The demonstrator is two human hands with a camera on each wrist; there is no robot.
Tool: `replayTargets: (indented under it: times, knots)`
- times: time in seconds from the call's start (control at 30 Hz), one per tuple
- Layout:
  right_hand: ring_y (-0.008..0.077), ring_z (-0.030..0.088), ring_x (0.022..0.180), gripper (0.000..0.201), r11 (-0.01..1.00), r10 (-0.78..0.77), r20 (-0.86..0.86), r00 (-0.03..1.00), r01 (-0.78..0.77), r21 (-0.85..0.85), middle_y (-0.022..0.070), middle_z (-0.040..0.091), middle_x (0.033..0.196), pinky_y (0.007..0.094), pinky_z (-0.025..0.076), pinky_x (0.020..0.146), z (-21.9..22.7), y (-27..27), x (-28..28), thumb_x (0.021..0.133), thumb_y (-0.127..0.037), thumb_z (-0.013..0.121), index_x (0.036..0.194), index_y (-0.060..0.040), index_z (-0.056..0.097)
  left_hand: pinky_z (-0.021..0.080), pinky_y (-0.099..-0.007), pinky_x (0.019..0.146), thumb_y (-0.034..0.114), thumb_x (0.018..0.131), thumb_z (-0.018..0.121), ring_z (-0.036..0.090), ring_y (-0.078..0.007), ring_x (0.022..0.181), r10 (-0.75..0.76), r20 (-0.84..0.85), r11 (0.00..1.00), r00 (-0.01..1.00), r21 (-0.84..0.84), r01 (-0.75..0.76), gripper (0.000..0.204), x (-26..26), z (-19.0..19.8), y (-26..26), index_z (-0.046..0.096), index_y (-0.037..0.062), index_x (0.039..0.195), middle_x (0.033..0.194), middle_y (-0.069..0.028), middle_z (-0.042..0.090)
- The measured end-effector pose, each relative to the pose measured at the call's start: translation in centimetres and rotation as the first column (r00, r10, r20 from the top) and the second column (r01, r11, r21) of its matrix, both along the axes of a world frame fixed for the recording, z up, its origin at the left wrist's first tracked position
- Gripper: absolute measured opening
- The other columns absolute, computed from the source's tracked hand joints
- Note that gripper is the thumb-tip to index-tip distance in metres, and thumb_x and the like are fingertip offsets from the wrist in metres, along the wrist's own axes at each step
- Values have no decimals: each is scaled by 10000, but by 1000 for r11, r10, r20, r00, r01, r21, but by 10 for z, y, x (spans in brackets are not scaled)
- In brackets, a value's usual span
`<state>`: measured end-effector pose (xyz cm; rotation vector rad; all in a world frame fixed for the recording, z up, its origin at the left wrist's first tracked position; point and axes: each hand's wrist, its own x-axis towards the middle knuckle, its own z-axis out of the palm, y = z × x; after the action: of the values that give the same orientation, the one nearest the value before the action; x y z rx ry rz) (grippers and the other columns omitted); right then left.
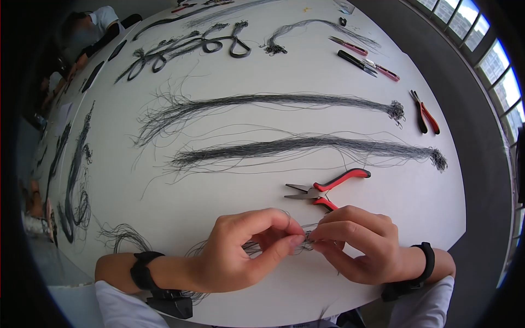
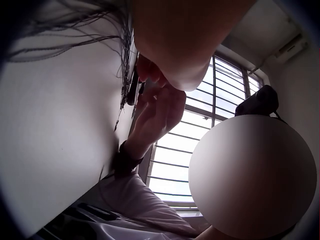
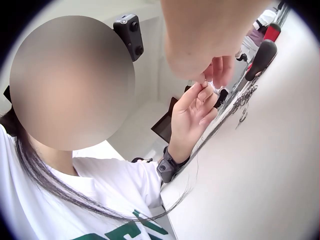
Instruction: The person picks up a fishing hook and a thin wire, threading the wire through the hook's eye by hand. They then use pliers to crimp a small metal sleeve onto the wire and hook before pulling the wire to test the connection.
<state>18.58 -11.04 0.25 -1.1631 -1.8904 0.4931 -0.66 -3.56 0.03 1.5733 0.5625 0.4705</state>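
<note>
Close together over the table's near side, both hands pinch thin dark wire between thumb and fingertips. The left hand [image 1: 232,251] has its thumb and index finger tip to tip. Facing it, the right hand [image 1: 363,243] brings its fingertips right up to the left thumb. Beneath them runs a bundle of dark wires, its loose strands [image 1: 128,232] fanning out past the left wrist. Small curled wire ends [image 3: 243,102] show under the hands in the right wrist view. Just beyond the right hand lie pliers [image 1: 353,175] with red and black handles, jaws parted. The fingers hide most of the pinched wire.
Two long wire bundles [image 1: 290,99] [image 1: 306,143] lie across the white table [image 1: 262,183]. Further off are looped bundles [image 1: 212,46], smaller pliers [image 1: 429,117] and several snips [image 1: 355,61]. More wire [image 1: 71,186] lies at left. Another person [image 1: 104,27] sits at the far left.
</note>
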Motion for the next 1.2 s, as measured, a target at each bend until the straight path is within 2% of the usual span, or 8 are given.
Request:
replayTargets:
  times: [0.2, 0.4, 0.47, 0.7, 0.83, 0.93, 1.0, 1.2]
  knots:
    - [176, 559, 564, 234, 1000, 1, 9, 1000, -1, 3, 65, 557, 770, 266, 432, 444, -1, 1, 1, 678, 80, 640, 883, -10, 572, 497, -206, 594, -29, 828, 569, 598, -95, 684, -19, 5, 996, 1000, 91, 19, 49, 1, -3, 1, 572, -44, 874, 800, -78, 618]
    - [133, 587, 661, 136, 911, 35, -217, 976, -121, -393, 58, 577, 818, 221, 439, 481, 4, 1, 5, 786, 44, 581, 907, -12, 557, 508, -214, 596, -42, 808, 580, 604, -102, 684, -30, 9, 980, 1000, 197, 27, 50, 2, -5, 1, 575, -40, 858, 800, -89, 624]
    - [114, 588, 716, 119, 812, -2, -342, 940, -198, -549, 54, 582, 847, 220, 455, 510, 4, 1, 6, 822, 22, 555, 936, -14, 556, 508, -215, 597, -42, 809, 579, 603, -102, 685, -27, 11, 981, 1000, 194, 25, 50, 1, -5, 0, 573, -40, 858, 802, -88, 623]
    - [116, 598, 716, 101, 832, -175, -424, 889, -97, -546, 50, 591, 839, 213, 472, 533, 8, -1, -1, 820, 20, 561, 917, -9, 562, 493, -199, 598, -44, 827, 554, 582, -79, 682, 40, 16, 992, 999, 119, -41, 41, 1, -8, 0, 558, -43, 867, 807, -58, 604]
    - [123, 621, 678, 85, 898, -133, -256, 957, 7, -440, 56, 624, 806, 211, 485, 496, 4, 0, 1, 795, 17, 601, 877, -4, 601, 482, -191, 595, -34, 833, 557, 568, -67, 662, 77, 24, 988, 997, 130, -79, 32, 1, -6, -1, 558, -43, 863, 778, -44, 596]
    - [127, 629, 660, 84, 936, -92, -173, 981, 26, -351, 65, 643, 789, 217, 493, 481, 4, 0, -1, 783, 7, 625, 865, -5, 625, 470, -187, 561, -24, 825, 580, 554, -54, 626, 67, 20, 984, 998, 167, -70, 31, 1, -7, -1, 566, -39, 849, 763, -45, 606]
    - [129, 631, 654, 87, 937, -90, -162, 983, 28, -347, 69, 650, 785, 222, 498, 479, 3, -1, -2, 779, 0, 636, 865, -6, 636, 361, -192, 418, 49, 810, 630, 443, -43, 471, 121, 68, 946, 990, 296, -136, 72, 3, -12, -3, 586, 19, 859, 667, -4, 601]
    - [116, 627, 626, 86, 889, -197, -226, 954, 77, -451, 75, 661, 791, 213, 494, 489, 3, -5, -5, 792, -8, 631, 875, 0, 653, 370, -176, 408, 4, 772, 646, 485, -39, 450, 79, 71, 902, 994, 419, -101, 69, 2, -6, -2, 587, 4, 808, 719, -37, 644]
